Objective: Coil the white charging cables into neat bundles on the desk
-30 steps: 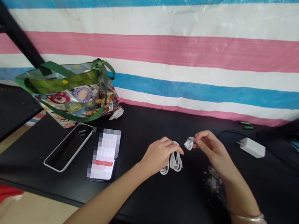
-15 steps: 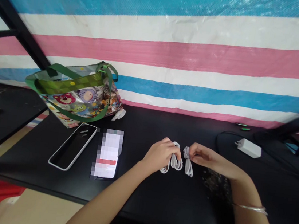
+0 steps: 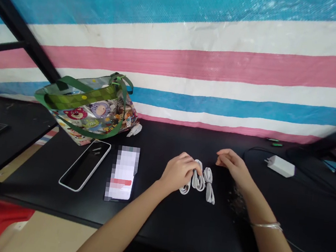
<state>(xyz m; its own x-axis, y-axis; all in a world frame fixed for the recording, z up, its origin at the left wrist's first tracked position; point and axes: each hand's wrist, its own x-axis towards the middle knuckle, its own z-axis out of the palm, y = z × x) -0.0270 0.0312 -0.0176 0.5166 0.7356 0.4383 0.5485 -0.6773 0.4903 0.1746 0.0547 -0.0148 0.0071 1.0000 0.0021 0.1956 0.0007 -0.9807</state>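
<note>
Three bundled white cables lie side by side on the black table. My left hand is closed with its fingertips on the middle cable bundle. It partly covers the left cable bundle, so I cannot tell if it grips that one too. The right cable bundle, tied at its middle, lies apart from both hands. Just up and right of it hovers my right hand, fingers loosely bent, a small gap at the tips and nothing visible in them.
Left of the cables lie a lit phone and a white-edged phone. Behind them stands a clear cartoon bag with green straps. A white charger and dark cords are at the right. A striped sheet hangs behind the table.
My right hand has let go of the right cable bundle and moved up and away from it. That bundle now lies freely on the table. My left hand has stayed at its cables.
</note>
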